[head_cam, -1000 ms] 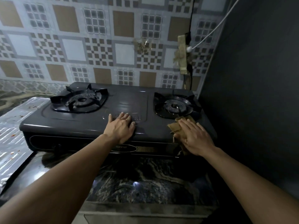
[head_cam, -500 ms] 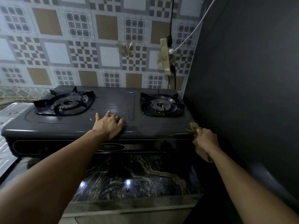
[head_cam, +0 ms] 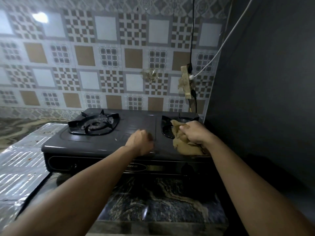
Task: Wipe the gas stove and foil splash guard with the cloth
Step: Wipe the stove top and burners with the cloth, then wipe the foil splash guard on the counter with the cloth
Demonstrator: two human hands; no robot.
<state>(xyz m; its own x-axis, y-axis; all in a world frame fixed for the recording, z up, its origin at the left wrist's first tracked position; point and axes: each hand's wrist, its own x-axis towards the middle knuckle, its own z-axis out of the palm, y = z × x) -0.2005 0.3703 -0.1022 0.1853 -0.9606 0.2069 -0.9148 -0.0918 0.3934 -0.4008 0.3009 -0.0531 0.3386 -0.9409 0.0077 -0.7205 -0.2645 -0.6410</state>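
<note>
A dark two-burner gas stove stands on a marbled counter against the tiled wall. My right hand grips a crumpled tan cloth over the right burner, which it partly hides; the cloth trails onto the stove's front right corner. My left hand rests curled, fingers bent under, on the stove top between the burners. The left burner is uncovered. A silver foil splash guard lies flat to the left of the stove, with a few reddish specks on it.
A dark wall stands close on the right of the stove. A power strip with a black and a white cable hangs on the tiled wall behind the right burner. The marbled counter edge runs in front.
My right hand has come up from the stove's right side onto the right burner with the cloth. My left hand has curled from flat into a loose fist. The view has tilted upward.
</note>
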